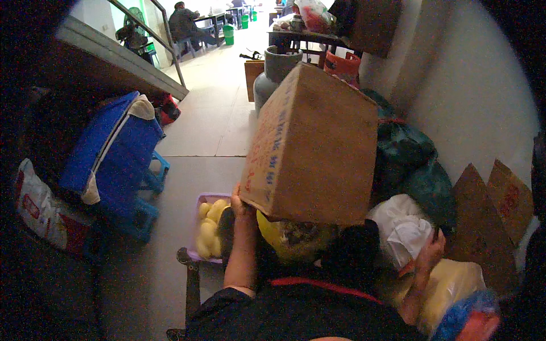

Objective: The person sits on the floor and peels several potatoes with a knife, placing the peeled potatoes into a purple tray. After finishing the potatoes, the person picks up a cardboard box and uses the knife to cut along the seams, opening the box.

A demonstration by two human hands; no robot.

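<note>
A large cardboard box (328, 157) is tilted up in front of me, with writing on its left side. My left hand (242, 203) grips its lower left edge. Beneath the box, between my knees, is a yellow container (269, 232) with dark, blurred scraps in it, partly hidden. A purple basket (200, 253) of peeled potatoes (209, 232) stands on the floor beside my left forearm. My right hand (431, 251) is beside a white plastic bag (403, 230), fingers curled; a small dark thing shows at the fingers, too blurred to name.
A blue insulated bag (115, 157) sits on blue stools at left. Behind the box are a grey gas cylinder (266, 83) and dark green sacks (409, 157). Cardboard pieces (482, 213) lean at right, near a yellowish bag (456, 277). A seated person (183, 25) is far off.
</note>
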